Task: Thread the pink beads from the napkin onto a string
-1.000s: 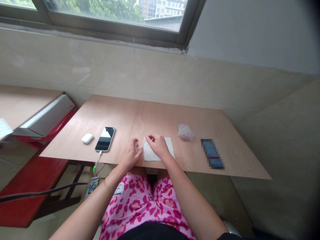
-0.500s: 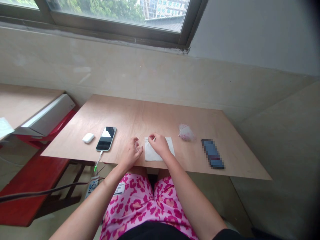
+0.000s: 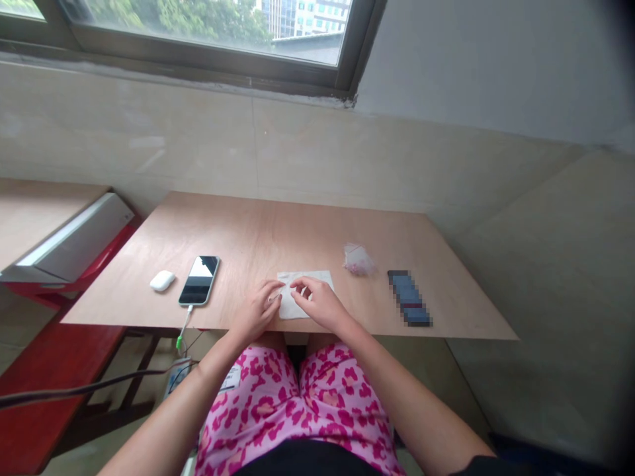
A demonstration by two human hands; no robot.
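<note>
A white cloth [image 3: 307,313] lies flat near the front edge of the table, partly under my hands. My left hand [image 3: 258,309] is at its left edge, fingers curled round a thin, clear, cord-like strand [image 3: 272,299]. Over the cloth, my right hand [image 3: 317,301] has thumb and forefinger bent toward each other as in a pinch; anything between them is too small to make out. The fingertips of both hands are close together. Beyond the cloth to the right sits a small clear plastic bag [image 3: 358,260] with pink and white contents.
A phone [image 3: 199,281] on a white charging cable [image 3: 186,324] lies to the left, beside a white earbud case [image 3: 162,281]. A blurred-out dark phone-like device [image 3: 410,299] lies on the right. Below left is a red bench [image 3: 59,377]. The wooden table [image 3: 278,225] meets the wall.
My hands have come closer together over the cloth, the left turning more palm-down. The clear loop shows less. The whole view has shifted slightly.
</note>
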